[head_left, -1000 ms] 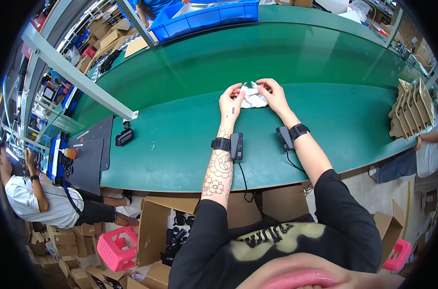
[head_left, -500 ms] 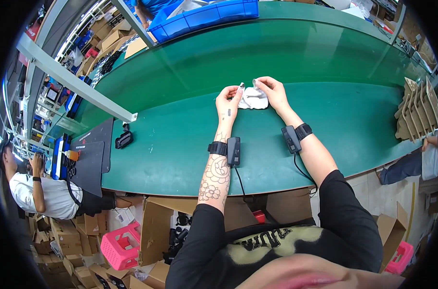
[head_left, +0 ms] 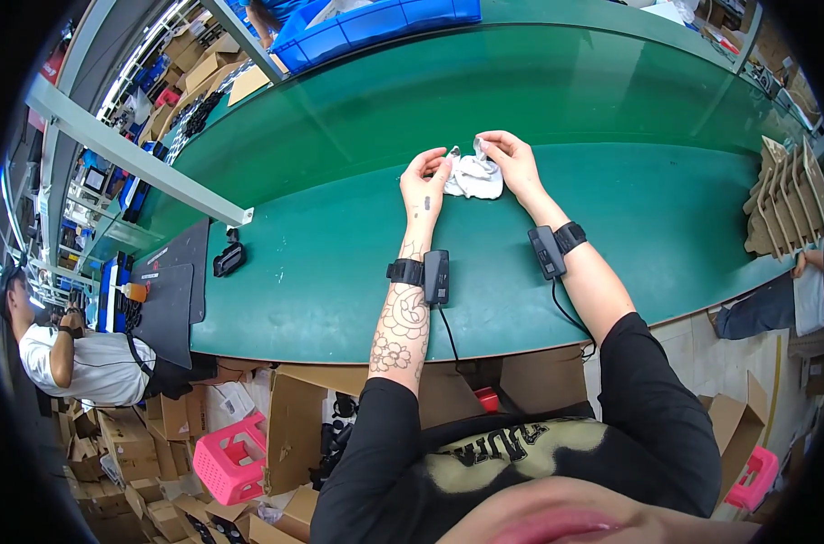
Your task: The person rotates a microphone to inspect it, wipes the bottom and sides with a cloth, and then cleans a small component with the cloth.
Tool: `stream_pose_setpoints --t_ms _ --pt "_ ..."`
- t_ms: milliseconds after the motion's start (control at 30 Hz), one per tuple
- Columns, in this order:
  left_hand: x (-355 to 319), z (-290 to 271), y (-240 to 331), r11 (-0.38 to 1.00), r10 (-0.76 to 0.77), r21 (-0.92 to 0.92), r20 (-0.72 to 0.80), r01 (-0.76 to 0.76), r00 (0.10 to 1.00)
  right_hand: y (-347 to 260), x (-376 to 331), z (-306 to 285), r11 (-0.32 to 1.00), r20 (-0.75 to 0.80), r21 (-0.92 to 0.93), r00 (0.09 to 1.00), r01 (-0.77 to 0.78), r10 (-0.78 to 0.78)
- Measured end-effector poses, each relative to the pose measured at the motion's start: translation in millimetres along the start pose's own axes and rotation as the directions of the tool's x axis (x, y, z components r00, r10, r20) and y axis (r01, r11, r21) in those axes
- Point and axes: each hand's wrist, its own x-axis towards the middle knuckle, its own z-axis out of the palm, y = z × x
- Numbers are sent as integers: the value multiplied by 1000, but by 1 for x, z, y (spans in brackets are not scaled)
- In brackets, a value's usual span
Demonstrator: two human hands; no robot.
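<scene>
Both my hands are raised over the far part of the green bench, either side of a crumpled white cloth (head_left: 477, 178). Thumb and fingers of my left hand (head_left: 424, 180) are pinched together beside the cloth's left edge, with a small dark and silvery bit showing at the tips, too small to name. My right hand (head_left: 517, 167) is closed in a pinch on a small translucent, shiny piece (head_left: 479, 145) just above the cloth. Whether that piece is joined to the cloth I cannot tell.
On the green bench (head_left: 357, 308) lie a small black device (head_left: 230, 258) and a dark mat (head_left: 171, 272) at left. Upright cardboard dividers (head_left: 788, 199) stand at right. A blue bin (head_left: 375, 32) sits beyond the bench; a metal post (head_left: 140, 150) slants in. Another person (head_left: 90, 363) is at left.
Both hands stay at the cloth and pinched, having shifted slightly. The cloth has changed shape a little, its upper part bunched toward the fingers. The person at left has lowered an arm.
</scene>
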Motion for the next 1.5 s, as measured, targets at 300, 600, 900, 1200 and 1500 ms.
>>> stream_pose_setpoints --t_ms 300,600,900,1200,1500 --pt "0 1 2 1000 20 9 -31 -19 999 1 2 -2 993 -134 -44 984 114 -119" --pt "0 -2 -1 999 27 22 -43 -26 999 -8 -6 1 941 -154 -290 961 177 -228" --pt "-3 5 5 967 -33 254 15 28 999 1 -5 2 919 -114 -372 977 128 -182" --pt "-1 7 8 999 -41 -27 -89 38 995 -8 -4 7 998 4 70 1000 11 -11" --pt "-9 13 14 998 -61 -5 -45 61 997 -13 -6 8 999 -29 35 999 17 -16"
